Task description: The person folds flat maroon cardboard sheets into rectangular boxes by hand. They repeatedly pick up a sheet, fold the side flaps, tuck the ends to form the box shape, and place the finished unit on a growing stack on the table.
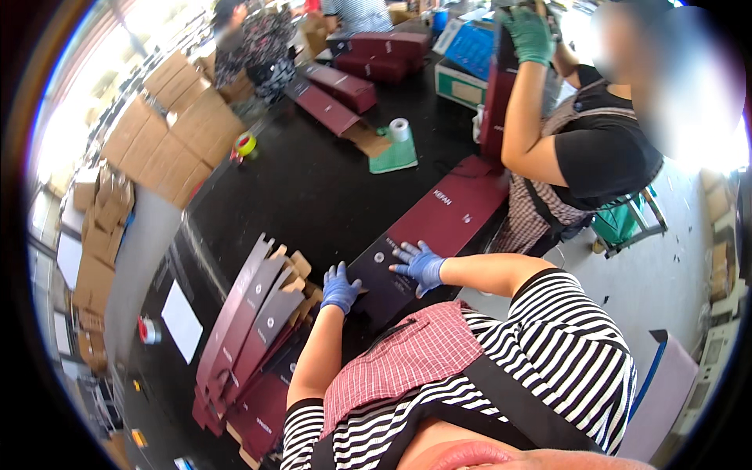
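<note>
A long flat carton [440, 217], maroon shading to near-black at its closer end, lies across the table in front of me. My right hand [421, 268], in a blue glove, rests on its dark end with the fingers spread. At the left edge of that end is my left hand [341, 290], also gloved in blue, its fingers apart. Neither hand is closed around anything. To the left of my left hand, a stack of folded maroon-and-grey cartons [249, 321] fans out, brown inner flaps showing.
A co-worker's green-gloved hand [531, 35] holds an upright maroon box [497, 102] at the right. Finished-looking maroon boxes [380, 55], a white roll on a green cloth [394, 159], yellow tape [245, 144] and a white sheet [182, 321] lie on the black table [258, 200].
</note>
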`<state>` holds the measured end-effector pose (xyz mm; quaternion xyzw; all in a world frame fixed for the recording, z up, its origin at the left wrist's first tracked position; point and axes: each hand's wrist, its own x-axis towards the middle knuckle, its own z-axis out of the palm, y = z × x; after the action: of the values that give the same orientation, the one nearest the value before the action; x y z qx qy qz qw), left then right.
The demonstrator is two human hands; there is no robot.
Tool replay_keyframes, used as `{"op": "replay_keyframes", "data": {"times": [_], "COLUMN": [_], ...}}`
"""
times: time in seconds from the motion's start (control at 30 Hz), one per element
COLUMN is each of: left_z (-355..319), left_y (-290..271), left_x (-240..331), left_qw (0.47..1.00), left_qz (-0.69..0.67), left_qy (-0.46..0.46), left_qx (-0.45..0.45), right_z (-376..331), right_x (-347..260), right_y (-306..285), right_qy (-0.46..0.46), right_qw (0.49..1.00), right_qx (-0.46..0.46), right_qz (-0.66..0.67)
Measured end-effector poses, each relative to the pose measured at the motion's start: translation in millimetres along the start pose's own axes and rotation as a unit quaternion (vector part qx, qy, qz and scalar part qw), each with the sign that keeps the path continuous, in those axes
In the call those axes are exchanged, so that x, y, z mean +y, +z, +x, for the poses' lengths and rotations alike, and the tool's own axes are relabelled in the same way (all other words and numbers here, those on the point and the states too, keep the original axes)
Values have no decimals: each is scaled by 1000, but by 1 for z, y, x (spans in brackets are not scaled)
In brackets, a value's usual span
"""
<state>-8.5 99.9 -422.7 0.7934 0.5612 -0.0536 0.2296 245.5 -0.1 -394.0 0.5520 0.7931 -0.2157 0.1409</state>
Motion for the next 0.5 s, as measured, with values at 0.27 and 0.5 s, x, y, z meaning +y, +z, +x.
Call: {"op": "replay_keyframes", "data": {"times": [0.27,0.5], "left_z": [49,67], "left_y": [23,-13], "left_x": [-27,-24], "left_qw": [994,986], "left_qz": [-52,-148], "left_qy": [-57,63], "left_qx": [-83,-43], "right_z": [-22,-50], "right_x": [-4,-6], "right_y": [27,42], "right_qy": [-1,16], "right_qw": [999,977], "right_qx": [40,213], "right_qz": [20,-14]}}
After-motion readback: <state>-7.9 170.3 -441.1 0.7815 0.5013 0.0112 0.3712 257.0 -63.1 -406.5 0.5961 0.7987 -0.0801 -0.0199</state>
